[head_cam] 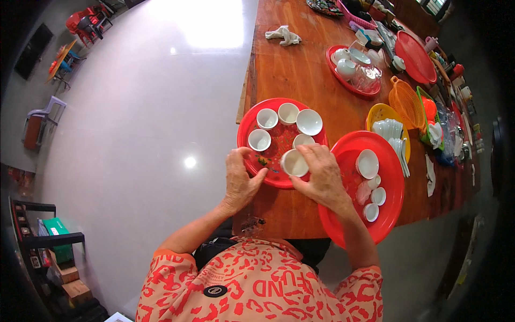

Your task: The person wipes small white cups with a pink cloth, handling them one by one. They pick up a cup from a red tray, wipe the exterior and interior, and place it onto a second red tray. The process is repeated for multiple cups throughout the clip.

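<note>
My right hand [322, 173] grips a white cup [295, 163] between thumb and fingers, tilted over the near right part of a round red tray [245, 124]. At the tray's near left rim is my left hand [240, 177], thumb and fingers spread and no cup between them; whether it presses on the rim is unclear. Several white cups [259, 140] stand in a ring on this tray, along with a wider white bowl [309, 122]. Partly behind the held cup sits another white cup [303, 140]. The tray's floor has a printed pattern.
To the right, a second red tray [386, 217] with small cups and a bowl [367, 164] overhangs the wooden table's [293, 217] near edge. Beyond are white spoons [388, 129] on a yellow plate [376, 109], an orange basket [406, 102], a red crockery tray [364, 91] and a cloth [283, 35].
</note>
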Motion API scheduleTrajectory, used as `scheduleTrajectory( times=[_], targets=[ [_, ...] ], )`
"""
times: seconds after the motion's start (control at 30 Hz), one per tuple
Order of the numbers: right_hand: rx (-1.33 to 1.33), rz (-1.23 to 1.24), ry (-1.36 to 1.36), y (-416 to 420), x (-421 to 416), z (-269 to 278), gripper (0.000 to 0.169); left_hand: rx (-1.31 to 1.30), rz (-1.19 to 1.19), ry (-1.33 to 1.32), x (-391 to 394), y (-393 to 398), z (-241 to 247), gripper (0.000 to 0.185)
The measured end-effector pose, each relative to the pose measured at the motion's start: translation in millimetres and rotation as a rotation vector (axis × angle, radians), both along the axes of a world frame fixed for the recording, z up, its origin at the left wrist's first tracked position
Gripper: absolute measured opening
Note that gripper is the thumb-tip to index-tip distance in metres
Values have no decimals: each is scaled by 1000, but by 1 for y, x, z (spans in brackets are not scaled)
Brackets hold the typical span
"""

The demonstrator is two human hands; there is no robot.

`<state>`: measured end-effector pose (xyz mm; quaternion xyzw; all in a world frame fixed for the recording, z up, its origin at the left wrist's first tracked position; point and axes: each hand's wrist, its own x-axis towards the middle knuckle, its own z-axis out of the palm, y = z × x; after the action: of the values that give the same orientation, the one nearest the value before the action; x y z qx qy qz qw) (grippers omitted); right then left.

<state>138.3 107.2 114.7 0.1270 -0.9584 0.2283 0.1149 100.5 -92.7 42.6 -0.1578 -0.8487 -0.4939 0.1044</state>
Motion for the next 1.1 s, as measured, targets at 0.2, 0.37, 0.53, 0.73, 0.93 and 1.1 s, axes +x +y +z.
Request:
scheduleTrajectory(
  times=[0.2,0.37,0.53,0.73,0.93,1.1],
  targets=[
    [41,4,-72,-38,-22,-26,56,-38,12,40,-14,-14,-17,64],
    [3,-42,-126,-50,-26,-39,56,-62,-32,52,-28,-15,-27,56],
    [-42,-68,-126,-62,-31,-46,57,-85,-40,80,-47,-15,-19,51],
    [-78,-125,-159,-72,-36,-49,59,-69,-54,92,-64,-15,-25,45],
    [-6,-165,-126,-65,-24,-29,67,-21,-71,55,-70,-13,-24,43],
    [-55,-286,141,-4,20,7,24,-36,15,53,-59,-15,-8,41]
  ],
)
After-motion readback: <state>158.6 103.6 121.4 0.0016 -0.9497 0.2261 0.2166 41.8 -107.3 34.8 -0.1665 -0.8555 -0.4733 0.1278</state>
